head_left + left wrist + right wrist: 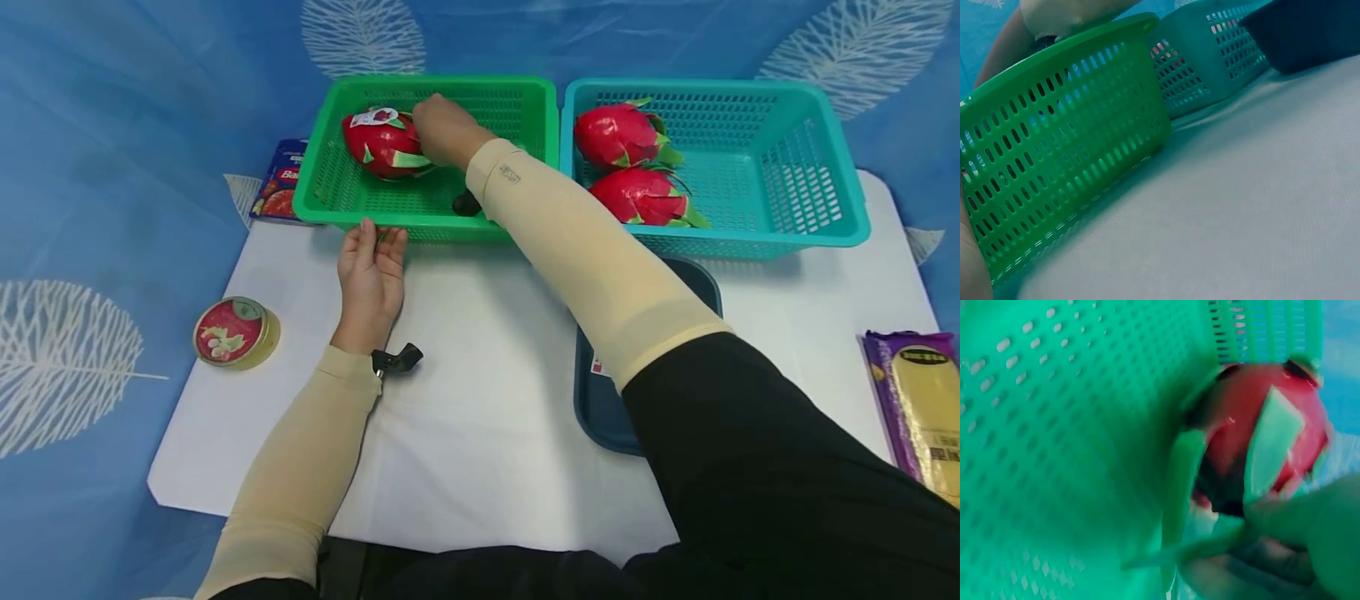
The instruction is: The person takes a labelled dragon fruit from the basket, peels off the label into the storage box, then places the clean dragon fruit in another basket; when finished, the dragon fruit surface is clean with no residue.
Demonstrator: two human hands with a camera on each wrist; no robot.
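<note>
A red dragon fruit (384,150) with green scales and a white label lies at the left of the green basket (551,125). With curled fingers my right hand (447,132) pinches its leafy end; the right wrist view shows the thumb and fingers on the green leaf tips (1272,450). My left hand (372,275) touches the front wall and rim of the green basket, its fingers fairly straight. In the teal basket (825,167), two more dragon fruits lie at the left, one at the back (615,135) and one in front (637,197).
The dark blue tray (611,421) lies partly under my right arm. A round tin (234,333) stands at the left, a blue packet (281,187) beside the green basket's left end. At the right edge lies a purple and yellow packet (918,408).
</note>
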